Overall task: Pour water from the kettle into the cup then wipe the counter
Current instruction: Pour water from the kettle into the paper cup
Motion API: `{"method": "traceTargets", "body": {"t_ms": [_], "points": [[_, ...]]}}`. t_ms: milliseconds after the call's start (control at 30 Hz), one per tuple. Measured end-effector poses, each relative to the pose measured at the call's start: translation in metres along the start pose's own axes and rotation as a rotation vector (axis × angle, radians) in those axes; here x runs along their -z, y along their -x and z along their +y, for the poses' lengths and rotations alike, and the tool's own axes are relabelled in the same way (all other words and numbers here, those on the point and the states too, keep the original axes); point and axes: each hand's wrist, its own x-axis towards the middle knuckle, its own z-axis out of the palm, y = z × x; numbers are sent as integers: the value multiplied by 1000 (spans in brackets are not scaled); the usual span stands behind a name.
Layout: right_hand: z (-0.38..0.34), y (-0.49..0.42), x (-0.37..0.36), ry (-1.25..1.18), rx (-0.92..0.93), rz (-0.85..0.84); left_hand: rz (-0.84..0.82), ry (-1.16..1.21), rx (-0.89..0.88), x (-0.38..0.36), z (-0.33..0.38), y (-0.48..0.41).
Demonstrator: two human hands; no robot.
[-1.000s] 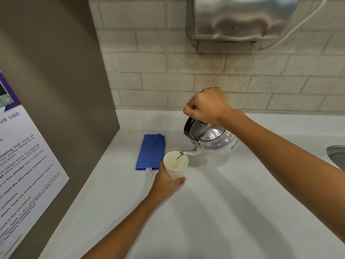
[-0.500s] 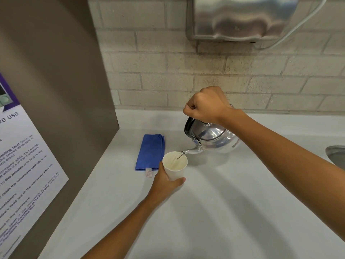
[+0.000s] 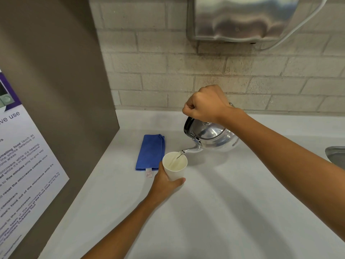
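My right hand grips the black handle of a shiny metal kettle, held tilted above the white counter with its spout over the cup. A thin stream of water runs from the spout into a white paper cup. The cup stands on the counter, and my left hand wraps around its lower near side. A folded blue cloth lies flat on the counter just left of the cup.
A brown panel with a printed notice walls off the left side. A brick wall runs behind the counter, with a metal dispenser mounted high on it. A sink edge shows at the far right.
The kettle has risen slightly and tilted a little more toward the cup. The stream keeps running, and the cup and left hand stay in place.
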Motion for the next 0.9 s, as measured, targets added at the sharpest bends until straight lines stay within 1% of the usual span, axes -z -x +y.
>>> {"method": "traceTargets", "body": {"t_ms": [900], "points": [[0, -3, 7, 33, 41, -24, -1, 7, -3, 1, 5, 2]]}}
